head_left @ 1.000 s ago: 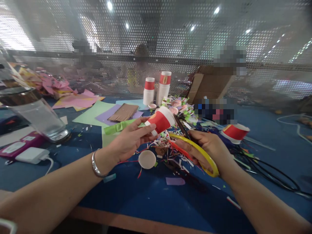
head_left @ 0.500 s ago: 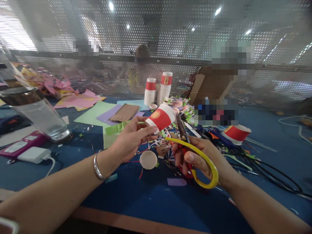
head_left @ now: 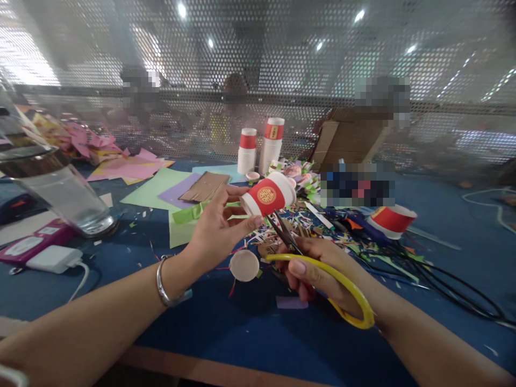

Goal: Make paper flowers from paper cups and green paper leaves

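Note:
Tilted on its side above the table, a red and white paper cup [head_left: 269,194] is gripped by my left hand [head_left: 220,228], with the thumb underneath and fingers around its left end. My right hand [head_left: 318,269] holds scissors [head_left: 350,293] with yellow and red handles. Their dark blades are slightly apart and point up at the cup's lower side; whether they touch it I cannot tell. Below the cup, a round pale disc [head_left: 244,265] lies on the blue table. Paper scraps [head_left: 298,226] are strewn behind my right hand.
Two stacks of paper cups [head_left: 271,148] stand at the back. Another red cup [head_left: 392,221] lies to the right near black cables [head_left: 451,285]. On the left are a glass jar [head_left: 72,193], a white charger [head_left: 56,257] and coloured paper sheets [head_left: 157,188]. A cardboard box [head_left: 346,142] stands behind.
The cup has turned in my left hand, bringing its round gold print to the middle. The scissors have moved down and left, from the cup's right end to below its lower side.

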Available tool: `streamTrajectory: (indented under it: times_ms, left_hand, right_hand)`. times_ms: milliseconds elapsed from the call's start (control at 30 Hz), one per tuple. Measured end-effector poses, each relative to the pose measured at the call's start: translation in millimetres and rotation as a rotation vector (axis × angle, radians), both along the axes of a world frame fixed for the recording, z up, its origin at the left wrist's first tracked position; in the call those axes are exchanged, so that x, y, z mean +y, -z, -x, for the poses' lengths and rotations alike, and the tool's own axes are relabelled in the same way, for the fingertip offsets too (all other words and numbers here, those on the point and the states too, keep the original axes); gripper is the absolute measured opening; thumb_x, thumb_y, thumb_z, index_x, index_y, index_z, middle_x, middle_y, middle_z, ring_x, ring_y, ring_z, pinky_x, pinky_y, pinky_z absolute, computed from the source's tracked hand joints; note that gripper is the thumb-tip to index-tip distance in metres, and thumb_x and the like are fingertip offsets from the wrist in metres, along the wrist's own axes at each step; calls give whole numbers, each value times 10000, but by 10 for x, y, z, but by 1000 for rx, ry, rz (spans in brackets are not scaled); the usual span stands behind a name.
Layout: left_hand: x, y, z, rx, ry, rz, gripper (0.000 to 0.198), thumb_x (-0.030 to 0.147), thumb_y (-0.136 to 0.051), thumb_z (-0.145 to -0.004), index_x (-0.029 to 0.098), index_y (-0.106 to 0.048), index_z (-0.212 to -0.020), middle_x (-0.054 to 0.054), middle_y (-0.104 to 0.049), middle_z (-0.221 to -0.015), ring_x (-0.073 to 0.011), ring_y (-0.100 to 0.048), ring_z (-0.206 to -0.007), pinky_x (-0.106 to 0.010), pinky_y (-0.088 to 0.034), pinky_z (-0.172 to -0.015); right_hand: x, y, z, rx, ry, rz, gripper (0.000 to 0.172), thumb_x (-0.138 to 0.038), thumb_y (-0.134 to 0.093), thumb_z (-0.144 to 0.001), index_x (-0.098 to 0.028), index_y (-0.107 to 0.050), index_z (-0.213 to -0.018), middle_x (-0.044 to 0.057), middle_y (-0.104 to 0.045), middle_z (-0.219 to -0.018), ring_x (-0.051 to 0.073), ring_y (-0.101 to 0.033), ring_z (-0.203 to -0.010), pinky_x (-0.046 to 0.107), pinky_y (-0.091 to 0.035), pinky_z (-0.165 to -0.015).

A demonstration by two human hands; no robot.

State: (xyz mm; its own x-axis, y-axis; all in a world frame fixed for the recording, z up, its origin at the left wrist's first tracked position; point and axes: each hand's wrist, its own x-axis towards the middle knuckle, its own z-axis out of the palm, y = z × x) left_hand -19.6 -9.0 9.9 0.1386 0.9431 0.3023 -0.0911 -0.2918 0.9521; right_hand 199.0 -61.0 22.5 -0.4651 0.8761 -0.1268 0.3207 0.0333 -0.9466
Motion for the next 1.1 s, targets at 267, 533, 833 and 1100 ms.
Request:
streamTrajectory:
  times_ms: [267, 533, 833, 1100]
  left_hand:
    - [-43, -40, -21, -6, -28, -57, 472, 287, -900, -715, 220, -605, -1077, -48, -682, -1115, -178, -682, -913, -294, -597, -753]
    - [-46, -46, -6, 21, -64, -32, 520, 306, -901, -724, 217, -544, -1091, -49, -701, -1047, -183, -706, -893, -309, -604, -745]
    - [-41, -16, -12, 43, -97, -61, 476, 311, -892, -724, 222, -502, -981, -23, -674, -976, -187, -706, -884, -308, -594, -709]
    - [-31, 1, -2, 77, -108, -52, 493, 325, -889, -733, 224, -488, -1001, -28, -673, -989, -185, -692, -905, -310, -598, -717]
  right_hand:
    - [-22, -78, 37, -28, 27, 39, 627, -731, -698, -815, -163, -688, -1080, -15, -611, -674, 91, -572, -487, 189, -443, -463]
    - [-42, -84, 58, -35, 60, 12, 622, -750, -659, -823, -165, -681, -1034, -22, -598, -637, 94, -539, -462, 202, -440, -450]
    - [-27, -81, 44, -41, 62, 39, 548, -710, -683, -818, -182, -659, -963, -23, -612, -608, 97, -538, -430, 210, -414, -448]
    - [-18, -101, 37, -37, 57, 59, 459, -630, -730, -816, -186, -619, -852, -39, -590, -585, 81, -513, -426, 195, -401, -444]
